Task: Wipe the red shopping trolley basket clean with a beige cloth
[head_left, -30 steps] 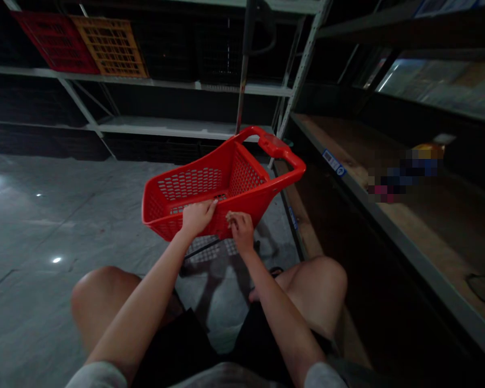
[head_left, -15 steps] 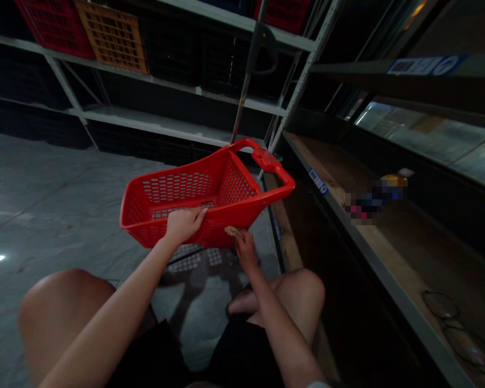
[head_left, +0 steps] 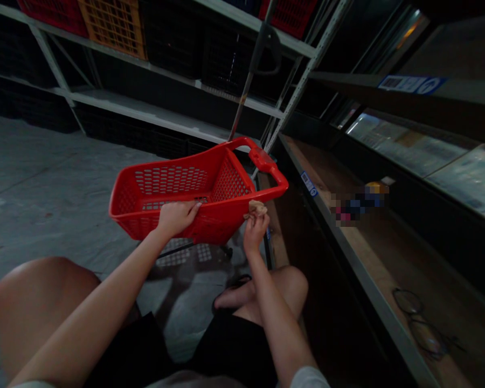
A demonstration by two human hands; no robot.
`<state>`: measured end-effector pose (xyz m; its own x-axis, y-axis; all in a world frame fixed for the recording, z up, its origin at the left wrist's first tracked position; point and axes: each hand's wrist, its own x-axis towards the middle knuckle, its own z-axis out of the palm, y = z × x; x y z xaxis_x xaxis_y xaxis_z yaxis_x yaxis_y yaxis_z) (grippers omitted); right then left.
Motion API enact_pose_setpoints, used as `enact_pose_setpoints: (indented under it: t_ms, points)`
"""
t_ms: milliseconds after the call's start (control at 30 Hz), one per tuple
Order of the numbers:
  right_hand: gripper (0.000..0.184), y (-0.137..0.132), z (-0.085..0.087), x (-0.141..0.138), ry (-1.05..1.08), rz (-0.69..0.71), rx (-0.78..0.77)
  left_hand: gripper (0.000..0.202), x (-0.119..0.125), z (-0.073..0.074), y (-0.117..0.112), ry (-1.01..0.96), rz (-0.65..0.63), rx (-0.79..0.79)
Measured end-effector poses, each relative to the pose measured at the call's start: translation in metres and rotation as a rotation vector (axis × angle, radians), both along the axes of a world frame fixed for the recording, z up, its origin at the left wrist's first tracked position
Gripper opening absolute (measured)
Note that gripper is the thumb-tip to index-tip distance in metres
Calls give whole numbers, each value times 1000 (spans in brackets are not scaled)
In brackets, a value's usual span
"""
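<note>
A red plastic shopping cart [head_left: 222,221] with perforated walls stands on the floor in front of my knees, its looped handle at the right. My left hand [head_left: 177,217] is closed over the cart's near rim, thumb along the edge. In my right hand [head_left: 256,231] a crumpled tan cloth [head_left: 256,209] is pinched by the fingers. That cloth is at the cart's near side, just under the rim below the handle; whether it presses on the plastic I cannot tell.
To the right runs a wooden shelf [head_left: 372,269] bearing eyeglasses [head_left: 420,323] and a blurred-out item [head_left: 359,205]. Behind the cart stands a white metal rack [head_left: 145,110] with a yellow crate [head_left: 113,27] and red crates. A pole [head_left: 242,102] leans against the rack.
My right hand has moved up and right along the cart's side with the cloth, from the lower wall to near the handle. My left hand keeps its place on the rim.
</note>
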<state>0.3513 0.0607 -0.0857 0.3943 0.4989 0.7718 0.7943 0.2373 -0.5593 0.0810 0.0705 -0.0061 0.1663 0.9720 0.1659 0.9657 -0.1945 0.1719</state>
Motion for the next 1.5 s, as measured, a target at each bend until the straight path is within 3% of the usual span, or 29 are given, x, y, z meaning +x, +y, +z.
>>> enact_pose_setpoints:
  t_ms: [33, 100, 200, 267, 333, 367, 433, 533, 633, 700, 833, 900, 967, 1067, 1167, 1233, 1300, 1367, 1500]
  points:
    - [18, -4, -5, 3, 17, 9, -26, 70, 0, 0, 0, -1, 0, 2]
    - [17, -1, 6, 20, 42, -16, -2, 70, 0, -1, 0, -4, -2, 6]
    - [18, 27, 64, 64, 80, -100, 123, 70, 0, -3, -2, -12, 3, 3]
    - [19, 51, 106, 91, 112, -88, 115, 70, 1, -4, -3, -21, 8, 1]
    - [21, 67, 131, 104, 143, -24, 69, 71, 3, -5, -4, -35, 7, 3]
    - [22, 69, 136, 102, 148, -2, 56, 71, 4, -6, -4, -45, 6, 3]
    - [25, 61, 128, 84, 114, -6, 69, 70, 5, -7, -5, -62, 6, 1]
    - [24, 28, 82, 28, -35, -11, 89, 68, 6, -9, -5, -85, 0, 7]
    - [25, -2, 29, -29, -201, 195, -7, 65, 8, -10, -6, -116, -18, 22]
    - [27, -8, 7, -49, -238, 318, -76, 63, 8, -10, -7, -132, -28, 11]
    - [30, -3, 3, -39, -226, 350, -80, 61, 8, -9, -9, -141, -56, -3]
    - [27, -2, 2, -23, -231, 296, -32, 62, 7, -10, -9, -142, -73, 11]
    - [24, -5, -10, -13, -204, 201, -11, 63, 8, -12, -10, -162, -85, 31]
    - [21, -17, -54, -17, -140, 146, -164, 64, 10, -15, -12, -223, -83, 52]
    - [27, -33, -108, -39, -44, 122, -398, 65, 14, -15, -15, -239, -82, 45]
    - [34, -42, -132, -55, 37, 60, -446, 64, 16, -14, -17, -215, -93, 43]
    - [36, -46, -136, -63, 83, 52, -423, 64, 17, -13, -18, -183, -99, 52]
    - [32, -46, -117, -60, 88, 89, -349, 66, 17, -13, -18, -152, -93, 59]
    - [19, -26, -36, -31, 100, -10, -35, 69, 15, -15, -16, -124, -87, 76]
